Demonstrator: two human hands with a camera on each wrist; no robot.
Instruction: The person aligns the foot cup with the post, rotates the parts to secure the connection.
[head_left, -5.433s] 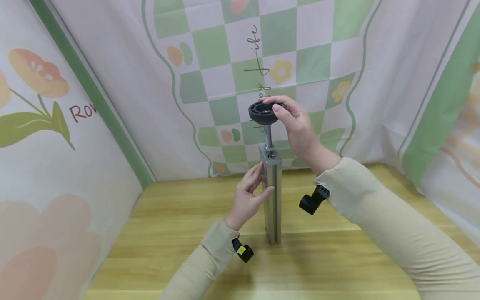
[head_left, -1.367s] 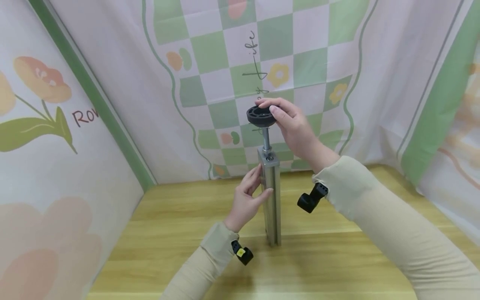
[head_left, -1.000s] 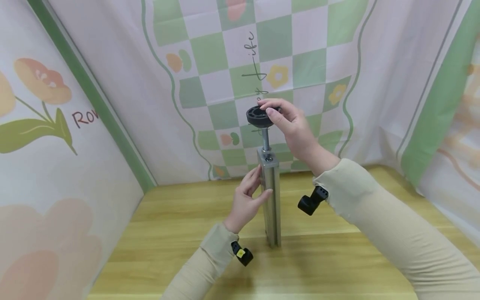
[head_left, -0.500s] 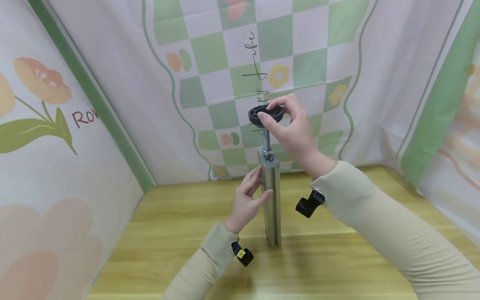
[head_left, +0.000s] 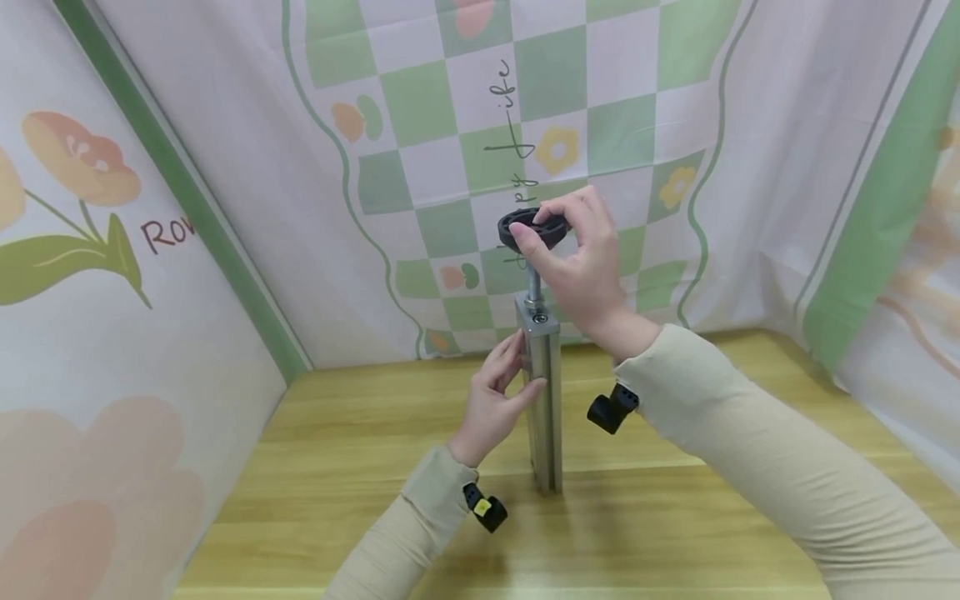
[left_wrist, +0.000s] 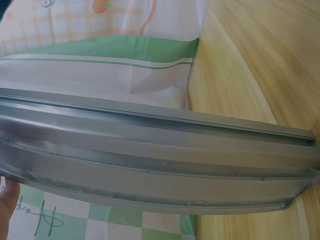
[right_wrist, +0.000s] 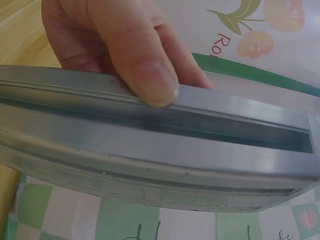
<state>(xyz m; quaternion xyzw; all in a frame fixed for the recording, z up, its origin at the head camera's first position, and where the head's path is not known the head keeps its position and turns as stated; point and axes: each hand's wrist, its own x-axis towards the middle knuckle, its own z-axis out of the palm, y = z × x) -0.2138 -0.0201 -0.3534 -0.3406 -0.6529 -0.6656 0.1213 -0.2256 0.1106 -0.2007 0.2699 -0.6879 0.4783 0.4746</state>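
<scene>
A grey aluminium profile (head_left: 546, 417) with lengthwise slots stands upright on the table. On its top end is a plate with a screw head (head_left: 540, 318) and a nut. A threaded stem (head_left: 534, 287) rises from there to a round black levelling foot (head_left: 553, 236). My right hand (head_left: 592, 271) pinches the foot's rim, thumb at the near side and fingers over the far side. My left hand (head_left: 491, 408) grips the profile's upper half from the left. The right wrist view shows the left thumb (right_wrist: 150, 75) on a slot edge. The profile (left_wrist: 150, 155) fills the left wrist view.
The wooden table (head_left: 360, 467) lies under the profile. A patterned cloth (head_left: 420, 100) hangs behind it, with more cloth (head_left: 150, 350) at the left and right. Small black cameras (head_left: 613, 408) are strapped at both wrists.
My right hand has rolled round the foot: its thumb has slid left along the near rim and its fingers have curled further. The left hand and the profile have stayed put.
</scene>
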